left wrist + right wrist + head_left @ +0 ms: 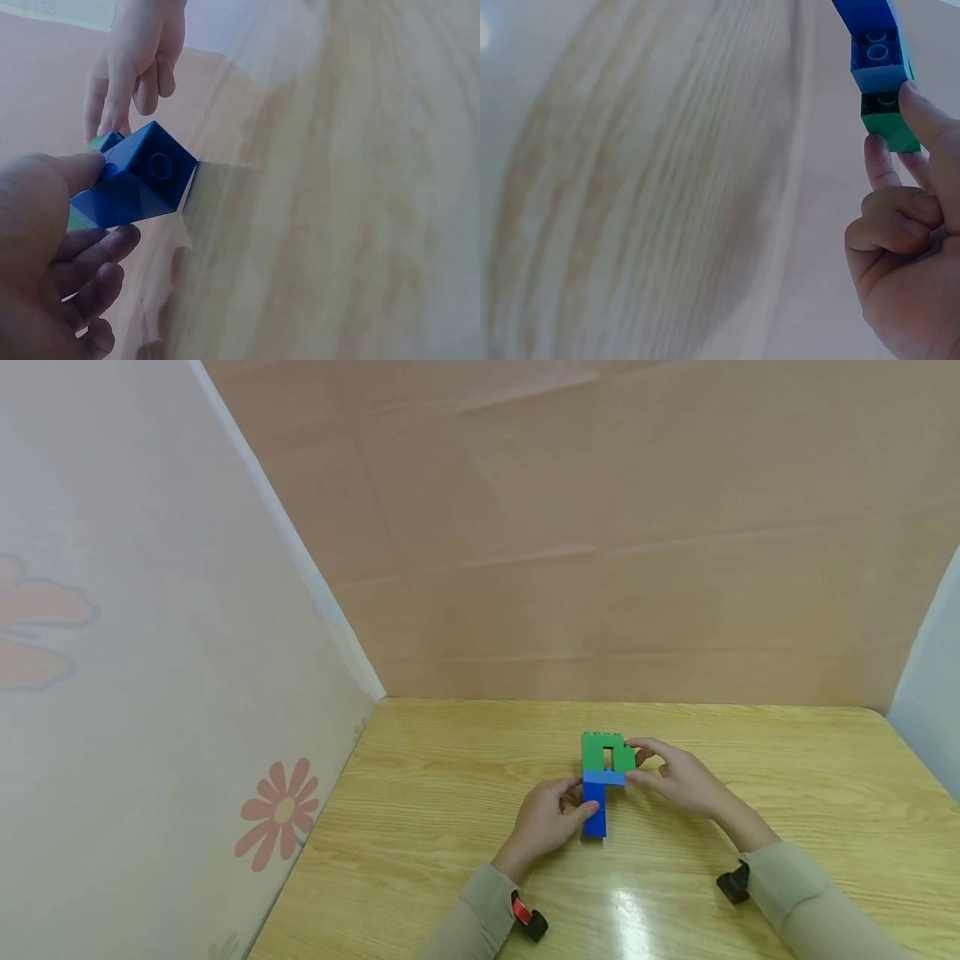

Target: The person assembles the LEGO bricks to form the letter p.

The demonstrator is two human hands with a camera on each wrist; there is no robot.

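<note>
Green and blue toy bricks are joined into one block structure [602, 758], with a small square gap in its green upper part. Its blue lower column [595, 810] is pinched between the thumb and fingers of my left hand [546, 817]. In the left wrist view the hollow underside of a blue brick [157, 161] faces the camera. My right hand [686, 778] pinches the green brick [624, 759] at the structure's right side. From the right wrist view, that green brick [891, 133] sits between thumb and fingertips, below a blue brick [879, 64] with open tubes.
A wooden table [420, 793] lies under both hands. Behind it stands a brown paper-like backdrop [600, 568]. A pale wall with a flower print [283, 811] borders the left side, and another pale panel [933, 685] borders the right.
</note>
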